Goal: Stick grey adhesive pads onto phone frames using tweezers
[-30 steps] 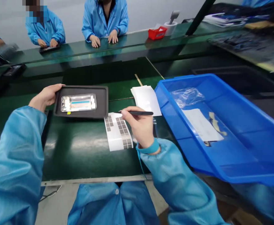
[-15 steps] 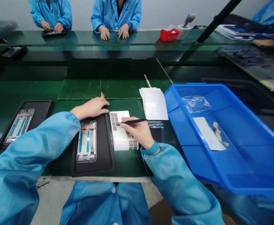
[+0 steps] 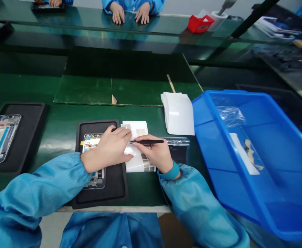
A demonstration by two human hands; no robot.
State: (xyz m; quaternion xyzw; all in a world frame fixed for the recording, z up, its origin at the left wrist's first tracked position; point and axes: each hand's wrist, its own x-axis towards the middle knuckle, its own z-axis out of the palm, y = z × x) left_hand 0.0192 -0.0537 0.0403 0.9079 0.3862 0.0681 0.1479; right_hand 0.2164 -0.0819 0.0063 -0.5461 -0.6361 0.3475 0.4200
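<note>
My left hand (image 3: 109, 148) lies flat across a white backing sheet of small grey pads (image 3: 137, 129), pinning it, and holds nothing. Its wrist covers much of a phone frame (image 3: 92, 141) in a black foam tray (image 3: 114, 186), so the frame shows only in part. My right hand (image 3: 153, 153) grips black tweezers (image 3: 147, 141), whose tip rests on the sheet beside my left fingers. The pads under my hands are hidden.
A second tray (image 3: 19, 165) holds another phone frame (image 3: 1, 137) on the left. To the right lie a stack of white sheets (image 3: 178, 113), a plastic bag (image 3: 179, 148) and a blue plastic bin (image 3: 212, 103). Co-workers' hands (image 3: 125, 13) rest across the bench.
The tray my left hand held up now lies on the bench in front of me. My left hand has moved from the bench onto the sheet. The tweezers stay in my right hand.
</note>
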